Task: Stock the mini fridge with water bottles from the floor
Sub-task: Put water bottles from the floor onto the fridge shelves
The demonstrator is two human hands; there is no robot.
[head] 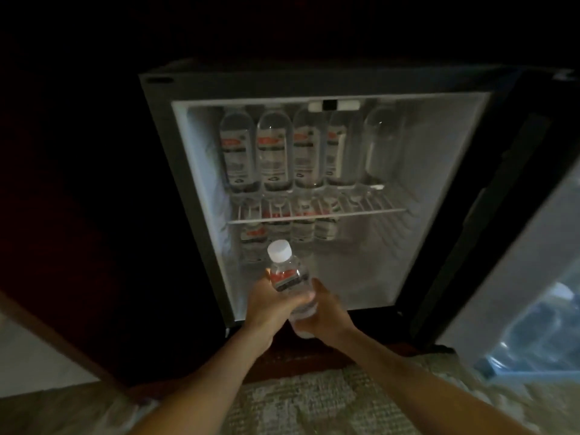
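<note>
One bottle [288, 277] is held upright at the fridge [163, 136] opening, with fingers of the left hand [266, 306] and right hand [323, 312] clamped round it. The wire shelf [361, 211] is filled with five; the lower row [279, 227] is judged part done.

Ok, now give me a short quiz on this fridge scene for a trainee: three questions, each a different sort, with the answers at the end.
1. True or false: both the left hand and the right hand grip the clear plastic water bottle with a white cap.
2. How many upright bottles stand on the white wire shelf of the black mini fridge? A three, B five, C eight.
3. Fill in: the labelled bottles below the shelf stand toward the ___ side.
Key: 1 true; 2 B; 3 left.
</note>
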